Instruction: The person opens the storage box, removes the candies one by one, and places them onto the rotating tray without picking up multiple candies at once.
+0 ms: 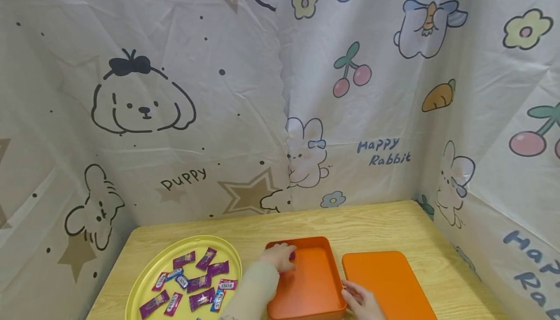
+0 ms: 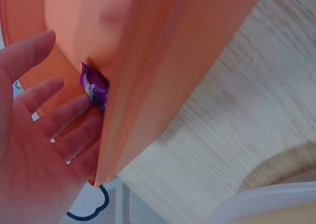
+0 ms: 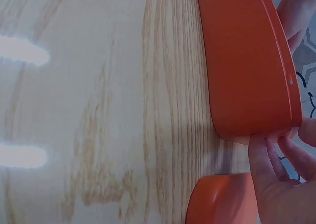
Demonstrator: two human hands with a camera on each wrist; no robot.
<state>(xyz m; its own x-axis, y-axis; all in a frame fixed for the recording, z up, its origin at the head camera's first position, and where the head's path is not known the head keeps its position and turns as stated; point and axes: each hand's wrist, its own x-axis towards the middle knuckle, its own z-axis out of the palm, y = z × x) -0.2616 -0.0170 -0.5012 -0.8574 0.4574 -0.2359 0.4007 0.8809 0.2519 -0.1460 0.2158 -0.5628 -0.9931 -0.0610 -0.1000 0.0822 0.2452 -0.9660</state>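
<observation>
An open orange box [image 1: 310,271] stands on the table. My left hand [image 1: 280,257] reaches into its far left part. In the left wrist view, the left hand [image 2: 49,130] has its fingers spread and extended, with the thumb apart. A purple-wrapped candy [image 2: 95,88] lies against the box's inner wall by the fingertips. My right hand [image 1: 360,300] holds the box at its right wall. In the right wrist view, the right hand [image 3: 286,169] has its fingers against the box's outer side and its thumb at the rim.
On the left sits a round yellow tray [image 1: 135,288] with several purple, pink and blue wrapped candies. An orange lid [image 1: 385,281] lies right of the box. Printed cloth [image 1: 245,115] hangs behind the wooden table [image 1: 372,227].
</observation>
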